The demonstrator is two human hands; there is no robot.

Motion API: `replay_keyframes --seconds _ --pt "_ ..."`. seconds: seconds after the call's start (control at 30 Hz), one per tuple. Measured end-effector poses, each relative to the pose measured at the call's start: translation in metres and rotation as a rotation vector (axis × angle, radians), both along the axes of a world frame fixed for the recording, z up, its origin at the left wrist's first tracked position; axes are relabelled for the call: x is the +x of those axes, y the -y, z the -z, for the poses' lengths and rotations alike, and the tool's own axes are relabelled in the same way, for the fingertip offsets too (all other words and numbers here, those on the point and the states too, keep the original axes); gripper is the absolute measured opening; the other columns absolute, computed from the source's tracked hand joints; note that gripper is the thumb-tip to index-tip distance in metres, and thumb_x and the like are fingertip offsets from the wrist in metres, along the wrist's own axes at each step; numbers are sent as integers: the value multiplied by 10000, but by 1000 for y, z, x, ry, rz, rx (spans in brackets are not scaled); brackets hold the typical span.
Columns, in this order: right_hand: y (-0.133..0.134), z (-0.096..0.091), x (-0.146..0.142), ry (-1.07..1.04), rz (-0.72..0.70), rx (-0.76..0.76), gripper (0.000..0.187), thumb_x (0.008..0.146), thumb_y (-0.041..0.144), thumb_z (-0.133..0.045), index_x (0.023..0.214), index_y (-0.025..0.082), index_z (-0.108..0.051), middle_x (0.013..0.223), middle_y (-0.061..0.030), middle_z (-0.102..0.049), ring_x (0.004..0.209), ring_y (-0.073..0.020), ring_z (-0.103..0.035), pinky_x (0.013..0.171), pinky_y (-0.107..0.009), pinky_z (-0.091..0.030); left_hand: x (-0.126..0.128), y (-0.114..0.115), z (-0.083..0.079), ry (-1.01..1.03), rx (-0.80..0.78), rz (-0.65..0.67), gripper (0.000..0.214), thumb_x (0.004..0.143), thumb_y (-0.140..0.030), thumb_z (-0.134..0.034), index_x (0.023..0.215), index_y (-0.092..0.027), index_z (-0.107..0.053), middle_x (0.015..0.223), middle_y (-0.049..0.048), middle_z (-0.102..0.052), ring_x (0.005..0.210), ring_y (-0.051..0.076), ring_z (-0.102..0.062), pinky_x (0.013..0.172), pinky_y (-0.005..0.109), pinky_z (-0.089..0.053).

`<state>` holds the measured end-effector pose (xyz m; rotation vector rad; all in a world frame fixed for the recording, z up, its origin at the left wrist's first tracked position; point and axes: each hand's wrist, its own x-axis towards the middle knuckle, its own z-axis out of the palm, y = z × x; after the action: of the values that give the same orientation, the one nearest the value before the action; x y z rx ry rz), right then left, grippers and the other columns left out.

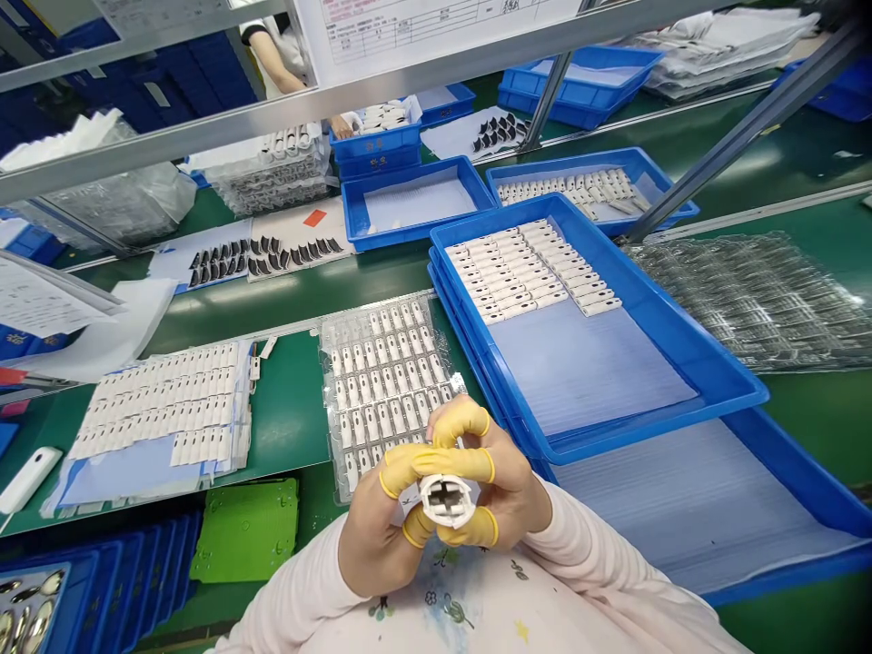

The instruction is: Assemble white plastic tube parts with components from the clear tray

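Close to my chest, a white hollow plastic part [447, 500] points its open end up at me, with a cross-shaped dark gap inside. My left hand [391, 518] grips it from the left, and my right hand [494, 472] closes round it from the right. Yellow finger cots cover several fingertips on both hands. Just beyond my hands lies a clear plastic tray [331, 400] holding rows of white parts with dark slots. What the far ends of my fingers touch is partly hidden.
Right of me, a blue bin [722, 386] with rows of white parts stands on other bins. More white parts lie on a stack of sheets [129, 481] at left. A metal frame [163, 136] crosses above. Across the bench, a person's arm [276, 64] shows.
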<state>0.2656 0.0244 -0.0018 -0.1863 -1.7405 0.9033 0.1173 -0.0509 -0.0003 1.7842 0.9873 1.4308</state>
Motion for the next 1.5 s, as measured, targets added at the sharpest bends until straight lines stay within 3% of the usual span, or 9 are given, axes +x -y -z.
replay_keyframes --seconds 0.1,0.23,0.43,0.53,0.63,0.73,0.83,1.17,1.5 --pt "-2 0 3 25 -10 -18 493 922 425 -650 1390 293 -562 942 -34 -489 842 -180 -538 755 -333 -525 0 1 2 24 -8 -8 387 953 -305 -598 1334 -244 -563 1048 84 -701 923 207 -661 847 329 -553" --pt "-8 -2 10 140 -2 -17 468 925 358 -670 1374 279 -564 1018 -58 -551 919 -188 -589 804 -335 -547 1 5 7 113 -170 -47 438 948 -214 -615 1372 -295 -537 1183 72 -680 1047 191 -652 926 305 -522" --pt "-10 0 14 128 123 -129 278 865 278 -755 1118 256 -642 924 -36 -644 813 -173 -608 718 -315 -535 4 0 8 321 -381 -177 372 905 -186 -686 1239 -311 -583 1190 37 -631 1087 163 -636 947 289 -508" --pt "-7 5 15 72 74 -351 119 859 262 -763 906 233 -657 749 12 -610 671 -131 -555 635 -271 -490 0 -6 -1 384 -461 -180 251 848 -212 -761 1058 -260 -634 1024 8 -641 998 144 -636 908 265 -505" --pt "-4 6 15 2 -60 -673 158 863 328 -757 812 213 -662 712 8 -631 634 -121 -587 599 -253 -497 -4 -12 -10 553 -629 -64 265 767 -287 -842 918 -218 -636 833 -22 -618 792 109 -612 755 218 -507" --pt "-2 5 13 -57 -174 -953 276 822 431 -781 740 193 -667 651 -1 -658 540 -124 -606 494 -237 -493 -5 -17 -16 750 -845 134 358 718 -371 -870 929 -200 -637 749 -15 -630 648 110 -601 616 221 -483" --pt "-1 3 10 -107 -198 -1109 351 761 480 -822 668 176 -672 583 -2 -671 466 -122 -602 439 -227 -492 -3 -19 -18 857 -981 240 444 708 -389 -872 1042 -190 -656 831 35 -694 703 164 -674 649 264 -524" --pt "1 -6 1 -158 -173 -1328 469 637 587 -866 598 160 -678 497 -6 -666 411 -123 -607 393 -194 -479 -4 -17 -12 936 -1043 224 567 729 -354 -860 1221 -168 -648 1072 124 -758 1015 297 -733 978 437 -542" --pt "3 -5 -2 -201 -161 -1393 476 601 574 -891 594 160 -655 469 18 -616 417 -114 -581 399 -194 -485 -2 -16 -11 967 -1034 207 547 725 -343 -864 1197 -163 -654 1023 104 -764 979 265 -738 955 406 -559"
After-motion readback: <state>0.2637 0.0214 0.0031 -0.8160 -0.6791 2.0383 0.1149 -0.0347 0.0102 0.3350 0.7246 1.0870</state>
